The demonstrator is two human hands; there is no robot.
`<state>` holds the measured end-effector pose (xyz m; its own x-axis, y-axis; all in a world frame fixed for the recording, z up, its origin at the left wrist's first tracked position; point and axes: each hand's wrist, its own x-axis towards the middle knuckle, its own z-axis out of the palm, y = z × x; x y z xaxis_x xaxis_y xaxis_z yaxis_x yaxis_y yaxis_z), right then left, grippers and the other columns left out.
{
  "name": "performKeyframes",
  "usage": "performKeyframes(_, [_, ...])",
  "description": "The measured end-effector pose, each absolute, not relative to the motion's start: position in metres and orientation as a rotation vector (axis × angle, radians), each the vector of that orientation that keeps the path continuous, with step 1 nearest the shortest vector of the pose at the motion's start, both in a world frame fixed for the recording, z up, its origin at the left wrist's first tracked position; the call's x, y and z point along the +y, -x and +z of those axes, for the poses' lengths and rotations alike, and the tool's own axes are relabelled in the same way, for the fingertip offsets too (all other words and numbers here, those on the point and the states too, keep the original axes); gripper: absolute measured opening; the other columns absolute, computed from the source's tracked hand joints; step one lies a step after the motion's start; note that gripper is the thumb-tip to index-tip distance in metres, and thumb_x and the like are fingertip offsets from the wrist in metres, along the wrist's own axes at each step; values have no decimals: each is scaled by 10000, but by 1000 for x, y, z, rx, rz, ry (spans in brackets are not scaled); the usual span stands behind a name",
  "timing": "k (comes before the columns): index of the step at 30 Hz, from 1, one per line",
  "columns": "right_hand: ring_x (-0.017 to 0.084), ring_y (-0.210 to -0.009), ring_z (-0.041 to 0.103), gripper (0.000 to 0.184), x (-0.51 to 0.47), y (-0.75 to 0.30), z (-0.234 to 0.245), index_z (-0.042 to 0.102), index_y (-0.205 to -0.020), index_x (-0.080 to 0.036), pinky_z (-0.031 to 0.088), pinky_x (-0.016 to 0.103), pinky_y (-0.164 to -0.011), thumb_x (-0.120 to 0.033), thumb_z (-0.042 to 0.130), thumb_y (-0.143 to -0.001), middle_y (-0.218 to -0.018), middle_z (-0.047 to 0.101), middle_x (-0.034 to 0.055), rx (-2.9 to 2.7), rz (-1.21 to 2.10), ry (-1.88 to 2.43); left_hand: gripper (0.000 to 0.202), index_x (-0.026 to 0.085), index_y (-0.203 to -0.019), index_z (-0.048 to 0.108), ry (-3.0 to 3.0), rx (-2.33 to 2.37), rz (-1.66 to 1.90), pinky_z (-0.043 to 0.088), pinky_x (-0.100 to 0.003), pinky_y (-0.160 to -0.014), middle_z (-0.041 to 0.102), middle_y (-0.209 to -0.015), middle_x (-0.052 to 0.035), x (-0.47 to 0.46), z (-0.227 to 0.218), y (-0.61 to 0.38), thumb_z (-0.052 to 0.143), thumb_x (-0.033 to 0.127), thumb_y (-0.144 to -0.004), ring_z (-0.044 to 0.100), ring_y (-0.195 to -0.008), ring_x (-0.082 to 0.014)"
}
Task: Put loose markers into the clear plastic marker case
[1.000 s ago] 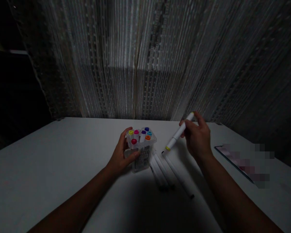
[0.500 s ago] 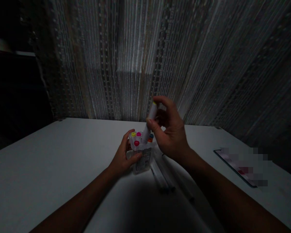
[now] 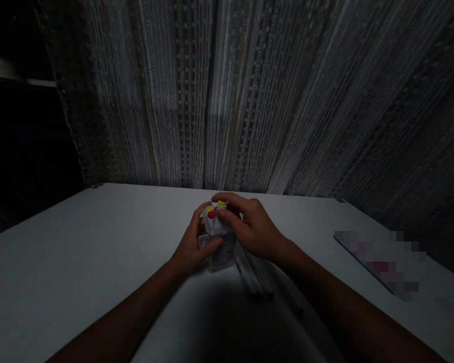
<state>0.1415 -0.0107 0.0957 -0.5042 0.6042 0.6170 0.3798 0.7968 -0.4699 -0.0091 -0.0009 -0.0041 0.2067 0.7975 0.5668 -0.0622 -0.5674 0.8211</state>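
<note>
A clear plastic marker box (image 3: 220,254) stands upright on the white table (image 3: 79,262); coloured marker caps stick out of its top. My left hand (image 3: 191,244) grips the box from its left side. Over the box top, my right hand (image 3: 249,227) pinches a yellow-capped marker (image 3: 221,204) that sits low among the others. A red cap (image 3: 211,215) and another yellow cap (image 3: 209,208) show beside it. My right hand covers the rest of the caps.
Several white markers (image 3: 255,275) lie on the table just right of the box, partly under my right forearm. A flat blurred object (image 3: 378,259) lies at the right edge. A ribbed curtain hangs behind the table's far edge.
My right hand carried the yellow-capped marker from the right side of the table over the box and lowered it in among the others. My left hand stayed on the box.
</note>
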Motion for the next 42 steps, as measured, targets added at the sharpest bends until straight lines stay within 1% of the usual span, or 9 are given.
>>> performKeyframes(3, [151, -779, 586, 219, -11, -141, 94, 633, -992, -159, 396, 280, -728, -148, 465, -852, -863, 672, 38, -2279, 281, 728, 736, 186, -1318, 261, -1739, 695, 1477, 455, -354, -889, 533, -1213, -111, -1, -4, 9, 653, 340, -715, 551, -1077, -258])
performKeyframes(14, [144, -699, 533, 113, -18, -138, 90, 615, -878, -127, 336, 289, -721, -183, 527, -832, -776, 652, 35, -2327, 109, 921, 754, 188, -1327, 262, -1729, 716, 1479, 456, -349, -897, 546, -1206, -109, -2, -3, 8, 663, 356, -711, 551, -1081, -259])
performKeyframes(20, [132, -649, 526, 203, -16, -139, 88, 631, -749, -126, 335, 290, -704, -169, 470, -865, -695, 634, 31, -2414, 45, 909, 755, 187, -1326, 252, -1739, 745, 1468, 457, -343, -896, 544, -1201, -106, -3, -4, 9, 661, 352, -712, 555, -1073, -252])
performKeyframes(23, [152, -682, 546, 183, -19, -144, 87, 642, -794, -129, 368, 298, -700, -156, 470, -849, -732, 650, 51, -2348, 22, 808, 745, 192, -1320, 241, -1733, 738, 1460, 454, -332, -896, 522, -1228, -107, -3, -4, 9, 659, 330, -718, 552, -1074, -240])
performKeyframes(28, [166, -795, 583, 206, -19, -171, 80, 626, -922, -165, 436, 297, -718, -178, 430, -857, -842, 654, 64, -2006, 48, 659, 769, 195, -1334, 225, -1697, 742, 1427, 461, -343, -869, 572, -1159, -100, -4, -3, 7, 655, 346, -715, 585, -1008, -234])
performKeyframes(32, [174, -740, 593, 215, 7, -209, 44, 634, -865, -157, 441, 292, -695, -224, 432, -829, -762, 650, 60, -1826, 24, 958, 783, 216, -1342, 223, -1668, 751, 1420, 453, -368, -878, 573, -1164, -109, -5, -2, 7, 662, 337, -705, 586, -1012, -243])
performKeyframes(36, [167, -680, 598, 241, 34, -241, 2, 663, -765, -154, 409, 256, -625, -196, 426, -783, -738, 672, 63, -1913, 147, 1469, 782, 237, -1341, 221, -1639, 772, 1411, 436, -398, -905, 562, -1173, -105, -5, -3, 8, 666, 323, -704, 582, -1021, -248])
performKeyframes(39, [148, -641, 588, 246, 37, -248, -6, 663, -702, -154, 369, 235, -581, -202, 438, -790, -684, 666, 53, -1978, 244, 1711, 760, 255, -1335, 230, -1623, 807, 1396, 426, -408, -923, 547, -1194, -97, -6, -4, 8, 664, 317, -714, 576, -1030, -244])
performKeyframes(42, [149, -638, 585, 246, 29, -243, 1, 661, -698, -155, 348, 237, -559, -313, 495, -789, -694, 668, 58, -1984, 255, 1824, 749, 266, -1332, 243, -1619, 848, 1404, 440, -404, -910, 542, -1205, -94, -6, -4, 8, 663, 329, -715, 575, -1031, -246])
